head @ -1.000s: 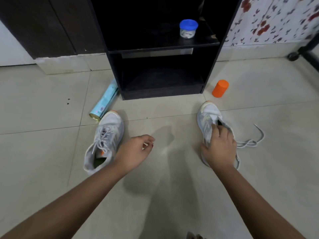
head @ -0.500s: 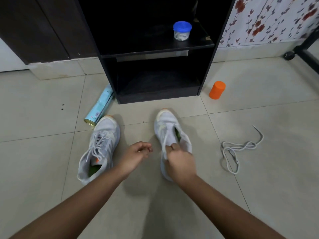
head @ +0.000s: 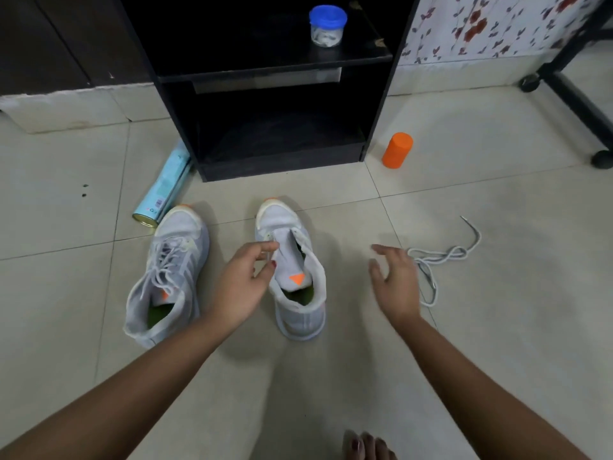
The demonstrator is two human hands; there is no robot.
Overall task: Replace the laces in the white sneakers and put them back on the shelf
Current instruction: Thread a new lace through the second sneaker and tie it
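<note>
White laced sneaker (head: 167,273) lies at the left. Beside it, the unlaced sneaker (head: 298,260) could tip or slide when a lace goes in, if the left hand (head: 237,287) does not hold it firmly. Its fingers (head: 265,247) curl at the tongue; whether they pinch it is unclear. The right hand (head: 394,283) is spread wide and empty. The looped loose lace (head: 438,260) lies on the floor just beside its outer edge.
</note>
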